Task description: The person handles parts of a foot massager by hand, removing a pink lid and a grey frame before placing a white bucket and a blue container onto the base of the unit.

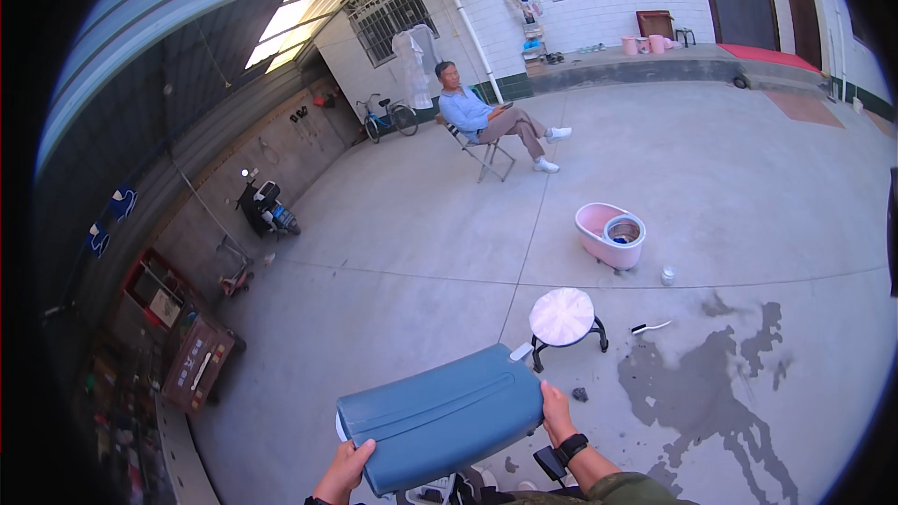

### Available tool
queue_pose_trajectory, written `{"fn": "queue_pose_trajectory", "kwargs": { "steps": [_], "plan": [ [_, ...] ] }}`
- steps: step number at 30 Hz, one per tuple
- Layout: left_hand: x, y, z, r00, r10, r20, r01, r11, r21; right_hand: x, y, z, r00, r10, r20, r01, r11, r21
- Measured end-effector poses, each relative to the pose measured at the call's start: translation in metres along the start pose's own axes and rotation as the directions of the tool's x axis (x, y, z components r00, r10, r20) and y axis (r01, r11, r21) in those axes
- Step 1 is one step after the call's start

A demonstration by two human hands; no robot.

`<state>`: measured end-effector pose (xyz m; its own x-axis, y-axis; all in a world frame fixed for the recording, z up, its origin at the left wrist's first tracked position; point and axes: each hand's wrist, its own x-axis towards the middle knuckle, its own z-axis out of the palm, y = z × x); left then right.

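In front of me I hold up a large blue case-like thing [444, 416] with rounded edges, lengthwise grooves and pale parts at its ends. Its exact kind I cannot make out. My left hand [344, 470] grips the near left corner, the thumb on the upper face. On the right end, my right hand [558, 414] is closed round the edge, a dark band on its wrist. Just beyond the blue thing stands a low stool [562, 316] with a pale pleated cover and black legs. A black-and-white brush [650, 327] lies on the floor to the stool's right.
A pink mop bucket [599, 241] stands past the stool, near a small jar [668, 275]. Dark wet patches [692, 383] spread at right. A person [472, 114] sits on a folding chair farther off. A scooter [267, 206] and a brown cabinet [198, 362] line the left side.
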<state>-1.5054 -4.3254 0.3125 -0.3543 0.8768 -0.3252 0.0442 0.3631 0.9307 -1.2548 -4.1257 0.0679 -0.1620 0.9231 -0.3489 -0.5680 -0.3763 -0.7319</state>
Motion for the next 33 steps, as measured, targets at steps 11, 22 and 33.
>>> {"fn": "queue_pose_trajectory", "kwargs": {
  "steps": [11,22,33],
  "plan": [
    [0.011,-0.073,-0.033,0.996,-0.003,-0.092,-0.017,0.975,-0.222,-0.02,-0.065,0.034,0.961,-0.22,0.169,0.258,0.932,-0.255],
    [0.024,-0.166,-0.011,0.941,-0.336,-0.034,0.274,0.818,-0.506,-0.018,-0.095,0.057,0.8,-0.436,0.412,0.599,0.613,-0.515],
    [0.072,-0.264,0.0,0.876,-0.475,0.084,0.445,0.727,-0.523,-0.022,-0.099,0.059,0.648,-0.499,0.576,0.738,0.221,-0.638]
  ]
}}
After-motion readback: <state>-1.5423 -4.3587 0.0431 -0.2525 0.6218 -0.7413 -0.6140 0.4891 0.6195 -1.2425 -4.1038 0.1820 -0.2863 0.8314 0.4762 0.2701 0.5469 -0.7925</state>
